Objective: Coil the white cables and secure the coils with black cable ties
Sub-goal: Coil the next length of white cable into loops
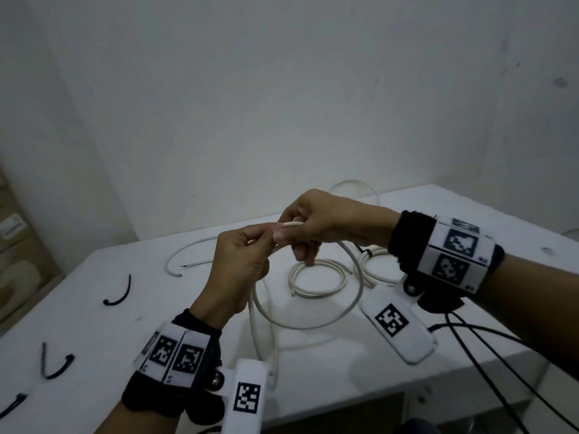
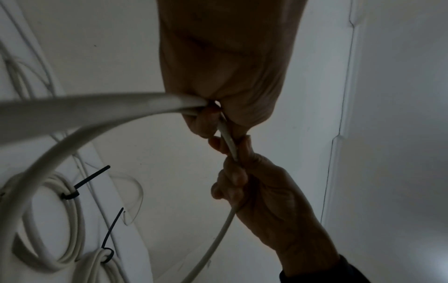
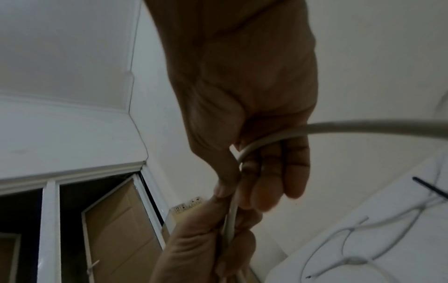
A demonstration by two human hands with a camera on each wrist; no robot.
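Note:
Above the white table (image 1: pixel 131 327), both hands hold one white cable (image 1: pixel 313 325). My left hand (image 1: pixel 266 238) pinches it between thumb and fingers. My right hand (image 1: pixel 300 228) grips it right beside the left, fingers curled round it. Below them the cable hangs in one wide loop that reaches the table. In the left wrist view the cable (image 2: pixel 97 107) runs into the left hand (image 2: pixel 218 122) and on into the right hand (image 2: pixel 242 172). An untied coil (image 1: pixel 316 278) lies under the hands. A coil bound with a black tie (image 1: pixel 372 264) lies to its right.
Three loose black cable ties (image 1: pixel 120 292) (image 1: pixel 54 364) (image 1: pixel 12 405) lie on the left part of the table. Another loose white cable (image 1: pixel 188 258) lies at the back left. Black wires (image 1: pixel 501 355) trail off the right edge. Cardboard boxes (image 1: pixel 18 245) stand at far left.

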